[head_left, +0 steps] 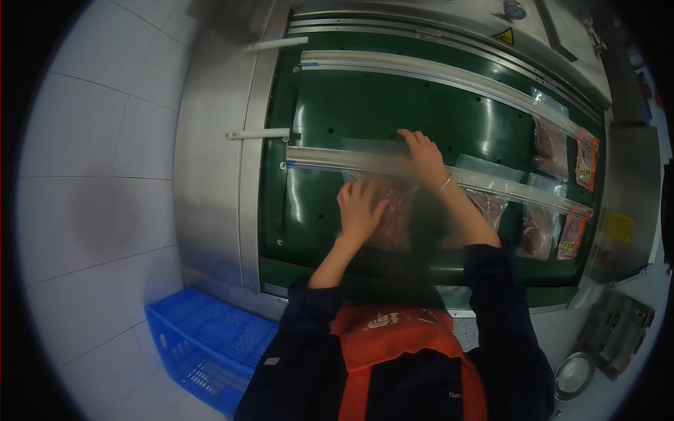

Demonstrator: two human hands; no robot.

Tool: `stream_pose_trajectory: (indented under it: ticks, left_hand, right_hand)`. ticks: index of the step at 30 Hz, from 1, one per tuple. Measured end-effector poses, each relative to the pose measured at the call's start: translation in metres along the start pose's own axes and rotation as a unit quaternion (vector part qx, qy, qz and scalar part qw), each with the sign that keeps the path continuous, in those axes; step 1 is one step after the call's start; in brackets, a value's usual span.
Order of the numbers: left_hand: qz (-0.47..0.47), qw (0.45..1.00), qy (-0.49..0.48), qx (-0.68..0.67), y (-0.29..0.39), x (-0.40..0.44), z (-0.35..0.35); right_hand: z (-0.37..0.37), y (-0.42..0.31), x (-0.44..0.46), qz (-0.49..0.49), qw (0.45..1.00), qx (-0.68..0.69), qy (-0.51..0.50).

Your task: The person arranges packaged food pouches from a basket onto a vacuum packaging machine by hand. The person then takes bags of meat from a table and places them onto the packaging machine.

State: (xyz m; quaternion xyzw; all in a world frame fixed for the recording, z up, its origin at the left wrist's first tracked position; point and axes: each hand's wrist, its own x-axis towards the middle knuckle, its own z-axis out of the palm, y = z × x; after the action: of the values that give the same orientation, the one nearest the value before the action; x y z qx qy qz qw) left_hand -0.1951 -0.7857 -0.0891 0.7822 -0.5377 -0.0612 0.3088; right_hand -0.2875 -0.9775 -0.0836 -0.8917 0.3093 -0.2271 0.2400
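Note:
A clear bag of reddish meat (397, 214) lies on the green machine bed (372, 102), its upper edge across the lower metal bar (330, 158). My left hand (359, 210) rests on the bag's left part with its fingers spread. At the bag's upper right my right hand (425, 160) reaches over the bar, fingers apart, above the clear film. More bags lie along the same bar to the right, one with meat (488, 205) and another (539, 228), beside a red-labelled pack (572, 235).
An upper metal bar (421, 70) crosses the bed, with a bagged piece (552, 147) and a red pack (585, 163) at its right end. White rods (263, 133) stick out at left. A blue crate (210, 330) stands lower left, a round metal dish (574, 375) lower right.

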Motion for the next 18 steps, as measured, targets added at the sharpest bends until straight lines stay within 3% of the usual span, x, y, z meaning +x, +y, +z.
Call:
stream_pose_trajectory:
  ticks: [1, 3, 6, 8, 18]
  left_hand:
    - [0.019, 0.999, -0.008, 0.033, 0.000, 0.002, 0.003]
    - [0.040, 0.997, -0.021, 0.066, 0.000, -0.001, 0.006]
    - [-0.016, 0.998, -0.047, 0.030, 0.002, 0.000, -0.004]
    - [0.023, 0.992, -0.052, 0.109, 0.009, 0.009, -0.005]
    - [0.042, 0.991, -0.063, 0.106, 0.010, 0.022, 0.011]
  right_hand:
    - [0.003, 0.002, 0.000, -0.068, 0.996, -0.061, -0.003]
    - [0.013, 0.001, -0.004, -0.056, 0.996, -0.066, -0.017]
    - [0.015, 0.001, -0.002, -0.033, 0.998, -0.039, -0.024]
    - [0.014, 0.003, -0.003, -0.012, 1.000, -0.013, -0.021]
    - [0.016, 0.009, 0.000, -0.005, 0.999, 0.023, -0.042]
